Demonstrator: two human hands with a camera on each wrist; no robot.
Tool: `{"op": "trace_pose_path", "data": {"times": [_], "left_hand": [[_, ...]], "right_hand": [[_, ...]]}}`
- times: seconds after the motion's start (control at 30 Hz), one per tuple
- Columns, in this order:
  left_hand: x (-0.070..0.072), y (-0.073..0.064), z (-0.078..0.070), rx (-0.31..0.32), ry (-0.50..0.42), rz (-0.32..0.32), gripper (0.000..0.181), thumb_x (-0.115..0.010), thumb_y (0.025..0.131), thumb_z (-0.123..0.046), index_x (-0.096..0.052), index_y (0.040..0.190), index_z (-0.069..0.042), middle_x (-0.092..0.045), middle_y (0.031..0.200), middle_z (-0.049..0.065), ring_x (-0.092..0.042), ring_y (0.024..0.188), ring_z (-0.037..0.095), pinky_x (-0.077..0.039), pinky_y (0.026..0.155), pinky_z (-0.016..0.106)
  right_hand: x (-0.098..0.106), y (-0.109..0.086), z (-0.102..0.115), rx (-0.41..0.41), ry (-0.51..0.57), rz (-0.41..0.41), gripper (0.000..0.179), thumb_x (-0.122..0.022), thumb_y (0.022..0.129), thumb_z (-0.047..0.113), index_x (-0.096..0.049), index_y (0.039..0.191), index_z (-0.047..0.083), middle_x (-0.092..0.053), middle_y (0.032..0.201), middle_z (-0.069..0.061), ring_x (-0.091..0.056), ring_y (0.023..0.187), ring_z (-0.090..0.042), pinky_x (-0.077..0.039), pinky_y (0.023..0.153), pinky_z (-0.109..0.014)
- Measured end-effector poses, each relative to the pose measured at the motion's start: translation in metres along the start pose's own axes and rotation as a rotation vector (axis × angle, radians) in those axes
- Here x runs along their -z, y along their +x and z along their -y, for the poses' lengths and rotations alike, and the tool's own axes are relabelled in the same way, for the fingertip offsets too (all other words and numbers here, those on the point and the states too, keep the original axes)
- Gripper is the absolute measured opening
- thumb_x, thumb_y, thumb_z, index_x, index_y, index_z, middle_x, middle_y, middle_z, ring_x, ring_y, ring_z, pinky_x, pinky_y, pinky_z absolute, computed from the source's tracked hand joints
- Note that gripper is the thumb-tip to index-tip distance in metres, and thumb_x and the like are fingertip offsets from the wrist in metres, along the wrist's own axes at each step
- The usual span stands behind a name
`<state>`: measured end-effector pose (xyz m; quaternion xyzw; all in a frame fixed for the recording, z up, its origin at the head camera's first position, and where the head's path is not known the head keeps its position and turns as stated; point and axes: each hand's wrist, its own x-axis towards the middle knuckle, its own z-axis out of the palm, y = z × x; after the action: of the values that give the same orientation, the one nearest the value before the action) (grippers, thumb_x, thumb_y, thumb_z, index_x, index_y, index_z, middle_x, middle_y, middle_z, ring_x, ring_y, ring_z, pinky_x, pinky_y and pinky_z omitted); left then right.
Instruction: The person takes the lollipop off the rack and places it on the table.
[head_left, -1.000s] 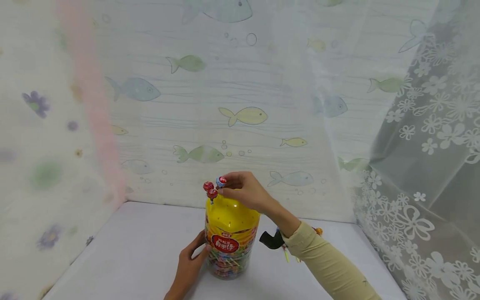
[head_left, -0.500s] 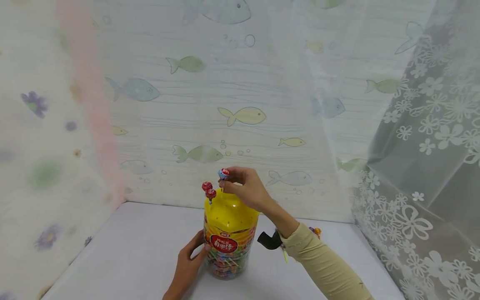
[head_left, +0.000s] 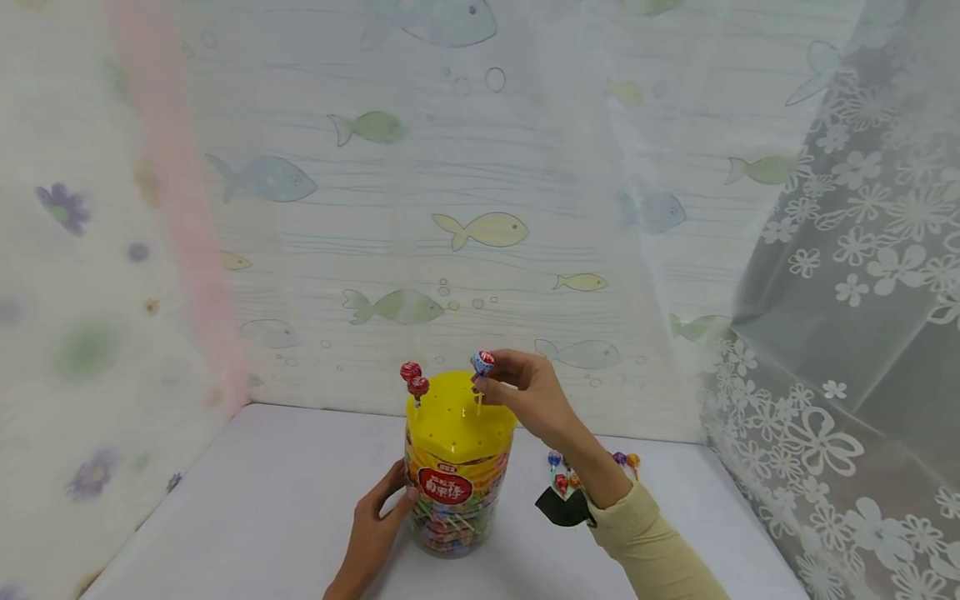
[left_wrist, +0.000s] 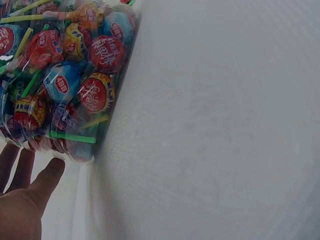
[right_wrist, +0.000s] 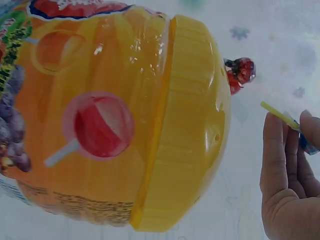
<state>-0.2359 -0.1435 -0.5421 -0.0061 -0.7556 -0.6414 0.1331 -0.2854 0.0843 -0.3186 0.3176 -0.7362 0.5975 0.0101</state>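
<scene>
A large clear jar of lollipops with a yellow lid stands upright on the white table. My left hand holds its left side, thumb in front and fingers reaching behind; the left wrist view has the fingertips near the jar's lower end. Between thumb and fingers, my right hand pinches a blue-and-red wrapped lollipop, head up. Its yellow stick points at the lid, its end apart from it in the right wrist view. Two red lollipops stand in the lid's left edge; small holes dot the lid.
Several loose lollipops lie on the white table right of the jar, partly behind my right forearm. A dark strap-like piece sits at the right wrist. Fish-printed curtain hangs behind the table.
My right hand has lifted the blue-and-red lollipop from beside the two red ones and carried it right, over the lid's right part. Its stick now shows. My left hand stays on the jar.
</scene>
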Motion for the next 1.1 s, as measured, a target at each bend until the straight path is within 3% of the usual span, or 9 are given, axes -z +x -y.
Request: {"op": "trace_pose_path", "data": {"times": [0.43,0.6,0.77,0.97,1.1], "left_hand": [[0.0,0.0,0.0,-0.015,-0.001,0.01,0.063,-0.064,0.1,-0.037,-0.044,0.154,-0.009,-0.055,0.148,0.017,-0.05,0.138,0.038,-0.048,0.109,0.058],[0.001,-0.002,-0.003,-0.011,0.003,0.011,0.064,-0.064,0.1,-0.037,-0.044,0.154,-0.009,-0.054,0.149,0.016,-0.05,0.139,0.038,-0.048,0.109,0.059],[0.0,-0.003,-0.003,0.005,0.009,0.005,0.065,-0.065,0.1,-0.039,-0.044,0.154,-0.01,-0.055,0.148,0.015,-0.05,0.138,0.037,-0.048,0.109,0.058],[-0.001,-0.003,-0.001,0.019,0.013,-0.001,0.067,-0.065,0.099,-0.041,-0.044,0.154,-0.009,-0.055,0.148,0.015,-0.05,0.138,0.038,-0.046,0.11,0.059],[-0.001,-0.003,-0.001,0.022,0.017,-0.015,0.066,-0.066,0.099,-0.041,-0.045,0.153,-0.01,-0.056,0.148,0.014,-0.05,0.138,0.036,-0.046,0.11,0.059]], "right_hand": [[0.014,-0.039,-0.024,0.03,0.065,0.005,0.032,-0.069,0.096,0.007,-0.064,0.124,-0.008,-0.067,0.115,-0.029,-0.071,0.096,-0.016,-0.064,0.083,-0.033],[0.027,-0.062,-0.044,0.001,0.087,-0.043,0.032,-0.069,0.096,0.005,-0.063,0.124,-0.01,-0.071,0.108,-0.015,-0.072,0.092,-0.013,-0.065,0.079,-0.032],[0.044,-0.086,-0.076,-0.135,0.09,-0.116,0.032,-0.069,0.095,0.003,-0.061,0.121,-0.013,-0.07,0.095,0.0,-0.072,0.085,-0.013,-0.065,0.077,-0.029],[0.07,-0.112,-0.124,-0.385,-0.003,-0.257,0.04,-0.071,0.095,0.007,-0.059,0.126,-0.014,-0.07,0.099,-0.007,-0.072,0.089,-0.016,-0.064,0.073,-0.028],[0.095,-0.124,-0.161,-0.481,-0.114,-0.364,0.039,-0.072,0.094,0.009,-0.062,0.125,-0.014,-0.073,0.101,-0.015,-0.073,0.092,-0.025,-0.065,0.07,-0.03]]}}
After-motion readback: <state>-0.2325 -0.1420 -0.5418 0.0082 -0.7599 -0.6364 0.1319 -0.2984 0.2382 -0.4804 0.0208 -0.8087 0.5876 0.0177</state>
